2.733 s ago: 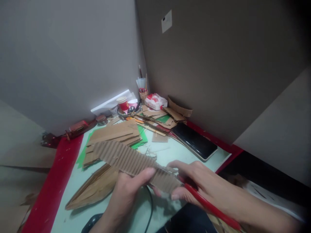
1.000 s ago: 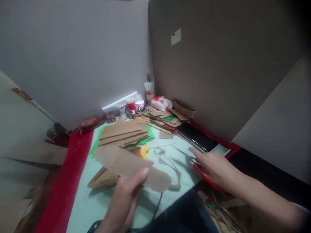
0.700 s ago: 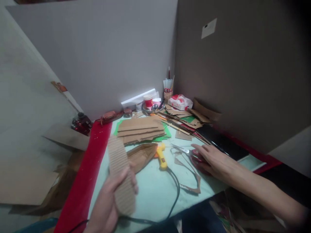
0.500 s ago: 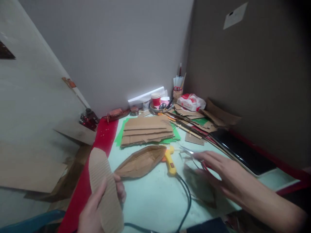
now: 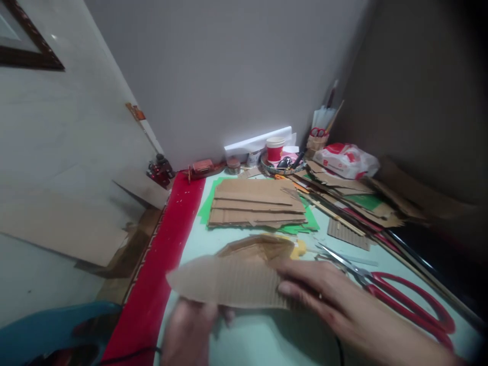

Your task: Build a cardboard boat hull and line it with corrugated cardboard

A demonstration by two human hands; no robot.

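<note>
A pointed, leaf-shaped piece of corrugated cardboard [image 5: 232, 282] is held level above the table between my two hands. My left hand [image 5: 194, 325], blurred, grips its lower edge from beneath. At its right end my right hand [image 5: 324, 290] pinches it with thumb and fingers. Behind it lies a boat-shaped brown cardboard shell [image 5: 267, 246], partly covered by the piece. Of the yellow glue gun [image 5: 301, 248] only a bit shows past the shell. Red-handled scissors [image 5: 366, 277] rest on the table just beyond my right hand, blades slightly apart.
Stacked cardboard sheets [image 5: 259, 203] lie on green paper [image 5: 312, 221]. Cardboard scraps and sticks [image 5: 339, 216] run along the right, near a black glossy object [image 5: 430, 259]. A red paper cup [image 5: 274, 150] stands at the back. A blue chair [image 5: 57, 330] is at lower left.
My right hand has let go of the scissors, which now lie on the table, and has taken the cardboard piece's right end. The piece has turned from upright to level and moved right.
</note>
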